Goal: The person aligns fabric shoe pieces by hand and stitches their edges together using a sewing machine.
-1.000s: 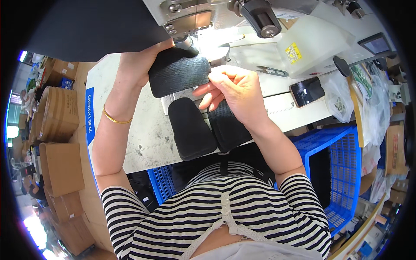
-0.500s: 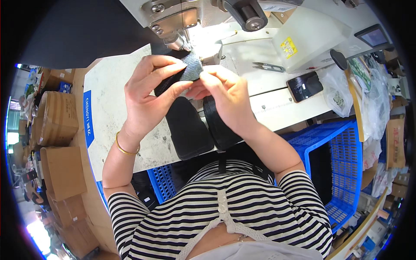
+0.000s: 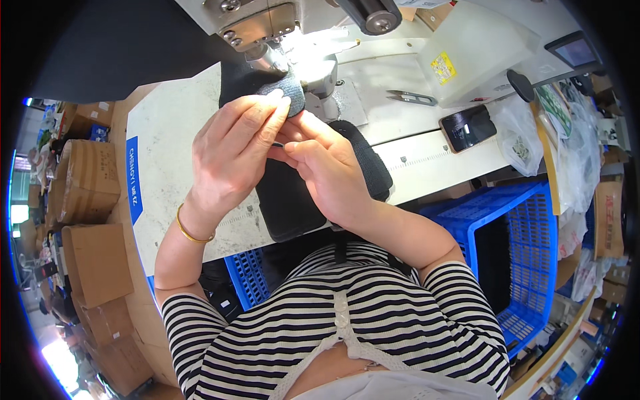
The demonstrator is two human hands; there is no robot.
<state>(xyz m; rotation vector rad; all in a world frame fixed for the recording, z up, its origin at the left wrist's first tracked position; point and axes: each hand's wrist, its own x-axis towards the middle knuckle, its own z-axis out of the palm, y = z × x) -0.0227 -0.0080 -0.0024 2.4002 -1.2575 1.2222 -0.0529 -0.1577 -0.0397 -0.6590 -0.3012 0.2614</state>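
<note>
Under the needle area of a sewing machine (image 3: 267,33) lies a black fabric piece (image 3: 240,81) with a dark grey textured end (image 3: 293,100). My left hand (image 3: 233,150) pinches that grey end from the near left, fingertips pressed together on it. My right hand (image 3: 327,170) is closed at the fabric's near edge, its fingertips meeting those of the left; the exact grip is partly hidden. Below my hands, a smooth black padded piece (image 3: 288,203) hangs toward the table's front edge. Another black piece with a ribbed edge (image 3: 365,160) shows behind my right hand.
Thread snips (image 3: 411,98) and a phone (image 3: 468,129) lie on the white machine table (image 3: 170,173) to the right, beside a clear plastic bag (image 3: 520,143). Blue plastic crates (image 3: 550,253) stand below the table's front edge. Cardboard boxes (image 3: 100,263) are stacked at the left.
My left fingers have closed together over the grey end. My right hand has shifted slightly left and down. The ribbed black piece has moved up and right, behind that hand.
</note>
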